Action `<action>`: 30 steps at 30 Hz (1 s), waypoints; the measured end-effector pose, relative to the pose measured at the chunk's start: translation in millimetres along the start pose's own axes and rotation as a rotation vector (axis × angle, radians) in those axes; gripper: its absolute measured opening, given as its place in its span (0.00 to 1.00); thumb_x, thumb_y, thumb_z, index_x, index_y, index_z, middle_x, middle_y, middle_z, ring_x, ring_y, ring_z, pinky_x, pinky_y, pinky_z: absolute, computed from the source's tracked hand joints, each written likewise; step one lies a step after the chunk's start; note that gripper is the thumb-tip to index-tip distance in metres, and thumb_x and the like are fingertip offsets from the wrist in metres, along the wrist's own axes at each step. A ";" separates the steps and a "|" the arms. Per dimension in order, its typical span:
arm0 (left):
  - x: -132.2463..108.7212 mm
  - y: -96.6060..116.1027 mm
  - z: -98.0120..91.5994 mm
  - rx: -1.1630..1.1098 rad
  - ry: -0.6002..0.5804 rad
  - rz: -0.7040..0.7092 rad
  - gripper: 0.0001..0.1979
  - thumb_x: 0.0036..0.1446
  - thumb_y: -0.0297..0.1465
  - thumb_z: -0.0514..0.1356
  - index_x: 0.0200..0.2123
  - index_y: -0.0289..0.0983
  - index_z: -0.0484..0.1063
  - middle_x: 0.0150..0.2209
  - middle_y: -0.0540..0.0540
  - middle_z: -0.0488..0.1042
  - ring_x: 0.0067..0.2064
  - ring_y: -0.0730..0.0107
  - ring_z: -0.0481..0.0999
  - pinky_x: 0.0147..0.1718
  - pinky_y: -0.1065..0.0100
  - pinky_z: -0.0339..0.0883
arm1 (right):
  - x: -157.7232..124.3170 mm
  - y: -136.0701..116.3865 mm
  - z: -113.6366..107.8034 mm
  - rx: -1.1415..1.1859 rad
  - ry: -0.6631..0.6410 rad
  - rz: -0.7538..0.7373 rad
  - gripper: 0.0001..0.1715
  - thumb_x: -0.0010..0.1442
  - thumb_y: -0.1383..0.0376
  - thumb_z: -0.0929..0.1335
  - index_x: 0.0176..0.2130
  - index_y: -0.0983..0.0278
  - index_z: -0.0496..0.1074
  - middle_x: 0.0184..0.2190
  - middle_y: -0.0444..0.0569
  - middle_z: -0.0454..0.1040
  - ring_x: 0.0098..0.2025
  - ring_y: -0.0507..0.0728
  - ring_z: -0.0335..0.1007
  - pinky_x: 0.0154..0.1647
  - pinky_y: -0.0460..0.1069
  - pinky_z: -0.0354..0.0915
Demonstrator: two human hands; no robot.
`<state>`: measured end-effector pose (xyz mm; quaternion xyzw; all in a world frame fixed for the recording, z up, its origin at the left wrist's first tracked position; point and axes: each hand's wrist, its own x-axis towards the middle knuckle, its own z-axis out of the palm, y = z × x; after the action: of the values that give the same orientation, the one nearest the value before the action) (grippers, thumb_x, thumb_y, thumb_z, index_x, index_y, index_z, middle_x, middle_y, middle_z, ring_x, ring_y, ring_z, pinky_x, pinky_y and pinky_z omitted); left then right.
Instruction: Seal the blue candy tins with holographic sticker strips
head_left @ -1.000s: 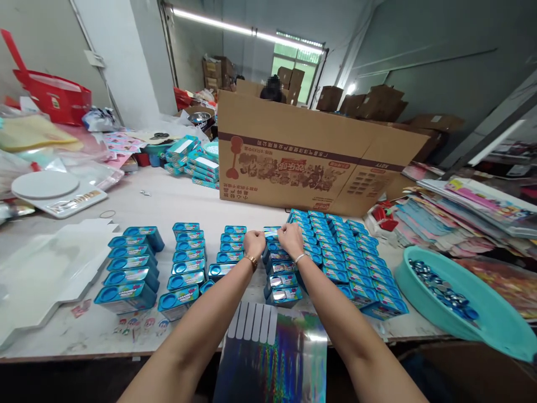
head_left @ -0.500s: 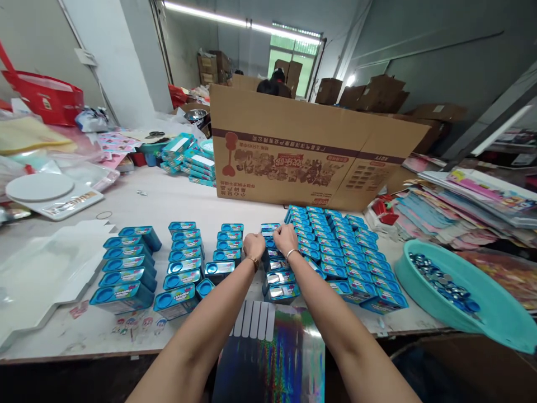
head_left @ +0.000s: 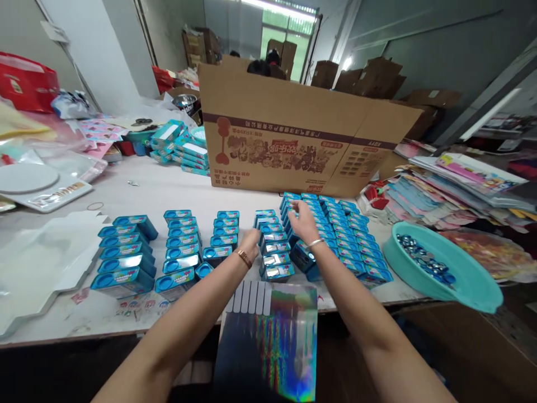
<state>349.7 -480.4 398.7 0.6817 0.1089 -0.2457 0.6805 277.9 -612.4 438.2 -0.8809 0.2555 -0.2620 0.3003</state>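
My left hand (head_left: 250,244) is closed at the left side of the middle row of small blue boxes (head_left: 276,258). Its fingertips are turned away from view, so what they grip is hidden. To the right, my right hand (head_left: 304,221) hovers over the left edge of a dense block of the same blue boxes (head_left: 350,238). Its thumb and forefinger are a little apart, and I see nothing between them. Several boxes in the middle row have shiny tops. Below my hands lies a glossy rainbow-sheen sheet (head_left: 289,341) with pale strips (head_left: 251,296) along its upper left.
More rows of blue boxes (head_left: 180,246) stand to the left. A large cardboard carton (head_left: 268,106) blocks the back of the table. At right, a turquoise basin (head_left: 474,280) holds shiny blue round pieces (head_left: 423,257), near stacked printed sheets (head_left: 444,196). White trays (head_left: 46,252) lie at far left.
My right hand has moved right and up, away from the middle row, over the dense block. The left hand stays beside the middle row. The camera view has shifted slightly.
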 end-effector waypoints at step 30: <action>-104.4 -69.2 -97.6 0.827 -0.603 0.610 0.14 0.61 0.35 0.49 0.26 0.39 0.69 0.31 0.49 0.75 0.38 0.64 0.75 0.66 0.44 0.42 | -213.2 6.6 -4.5 -0.307 0.087 -0.731 0.09 0.67 0.69 0.66 0.46 0.64 0.75 0.38 0.52 0.78 0.39 0.58 0.71 0.38 0.52 0.66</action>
<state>245.2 -361.7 384.1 0.7907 -0.3947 -0.2438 0.3995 117.1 -489.3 371.2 -0.9365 -0.0262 -0.3473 0.0409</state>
